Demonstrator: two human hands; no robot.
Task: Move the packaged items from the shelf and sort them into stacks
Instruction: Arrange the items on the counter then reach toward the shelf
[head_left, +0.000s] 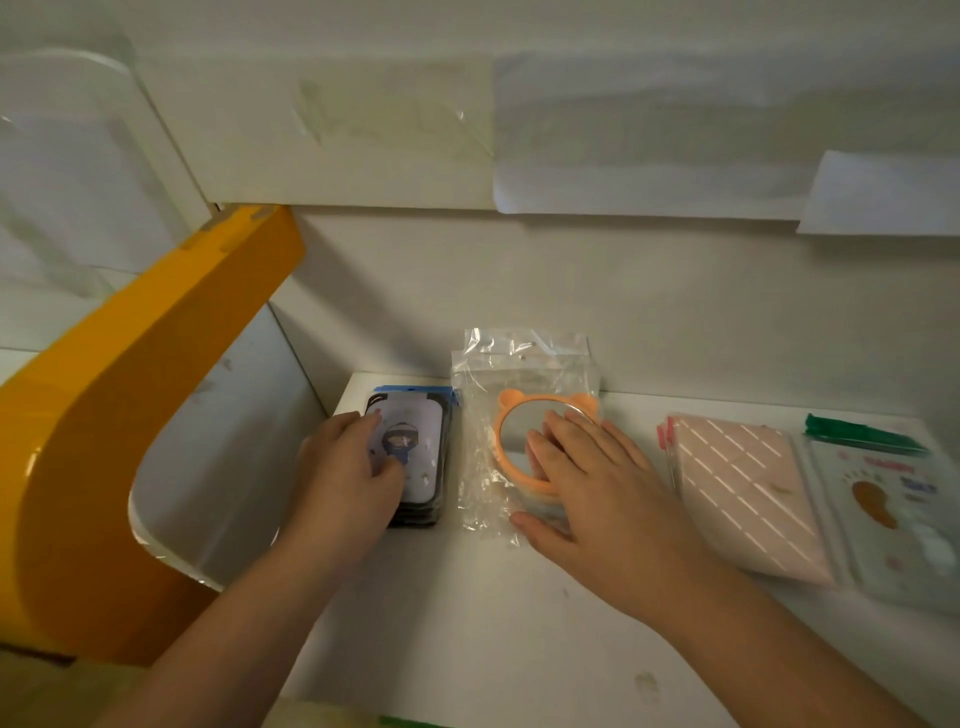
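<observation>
Clear bag (519, 436) holds an orange mirror (524, 441), flat on the white surface (467, 623). Right hand (597, 488) lies on it, fingers straight, gripping nothing. Left hand (348, 478) curls on the card stack (415, 452) just left, thumb on top. Pink pack (748, 493) lies well right.

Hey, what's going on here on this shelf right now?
A person is sorting packaged goods on a white shelf. The left hand grips a stack of dark illustrated cards; the right hand lies flat on an orange bear-eared mirror in a clear bag. A pink striped packet lies to the right.
</observation>
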